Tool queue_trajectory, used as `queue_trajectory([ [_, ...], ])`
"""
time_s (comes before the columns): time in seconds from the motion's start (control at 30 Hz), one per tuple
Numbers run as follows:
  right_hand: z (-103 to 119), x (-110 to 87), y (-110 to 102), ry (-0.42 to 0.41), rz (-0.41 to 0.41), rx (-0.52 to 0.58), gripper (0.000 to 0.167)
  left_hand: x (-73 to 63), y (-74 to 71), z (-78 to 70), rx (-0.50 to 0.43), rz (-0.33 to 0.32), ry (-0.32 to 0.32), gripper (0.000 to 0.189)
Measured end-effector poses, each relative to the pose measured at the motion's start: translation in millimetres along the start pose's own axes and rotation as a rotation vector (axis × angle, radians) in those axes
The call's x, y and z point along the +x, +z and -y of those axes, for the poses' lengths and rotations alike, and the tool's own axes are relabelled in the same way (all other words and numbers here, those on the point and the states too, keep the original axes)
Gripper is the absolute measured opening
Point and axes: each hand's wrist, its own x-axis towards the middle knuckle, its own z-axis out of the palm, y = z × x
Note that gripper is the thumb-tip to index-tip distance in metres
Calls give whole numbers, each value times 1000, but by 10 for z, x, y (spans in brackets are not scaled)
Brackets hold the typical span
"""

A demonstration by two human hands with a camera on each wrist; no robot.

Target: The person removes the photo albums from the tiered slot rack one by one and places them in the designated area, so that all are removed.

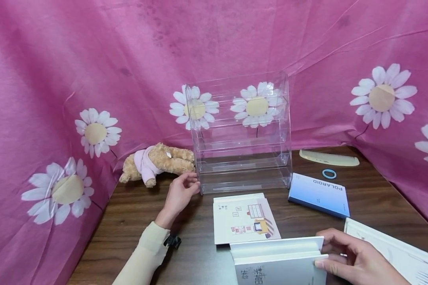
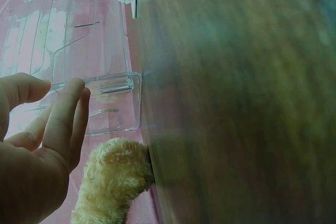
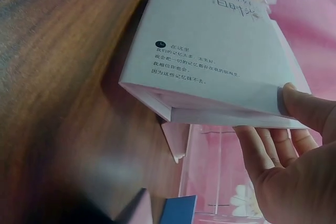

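A clear plastic tiered rack (image 1: 242, 150) stands upright at the back of the table. At its lower left corner is my left hand (image 1: 181, 192), its fingertips right at the side panel; in the left wrist view the fingers (image 2: 62, 121) are fairly straight. My right hand (image 1: 356, 257) grips a white hardcover book (image 1: 281, 269) by its right edge, thumb on the printed cover and fingers behind. In the right wrist view this book (image 3: 210, 51) is tilted, with black lettering. Beyond it lies another white book (image 1: 240, 221) with a cartoon room printed on its cover.
A teddy bear (image 1: 164, 162) in a pink top lies left of the rack. On the right are a blue POLAROID book (image 1: 319, 194), a blue ring (image 1: 329, 174), a pale comb (image 1: 328, 157) and another white book (image 1: 388, 249). Pink flowered cloth (image 1: 135, 59) hangs behind the table.
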Motion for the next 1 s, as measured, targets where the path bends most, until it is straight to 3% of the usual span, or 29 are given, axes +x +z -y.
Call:
queue_trajectory([
  [0.37,-168,-32,-35,-13,50,9,45,6,0,4,-9,3,-5,31],
  [0.63,-197,-42,-122,76,92,-13,39,-3,-8,-11,4,4,-4,30],
  [0.83,-224,-77,-170,82,123,-22,40,6,-7,11,-2,6,-10,31],
  [1.0,-239,-102,-212,144,96,-125,37,9,-6,-1,5,7,-1,30],
])
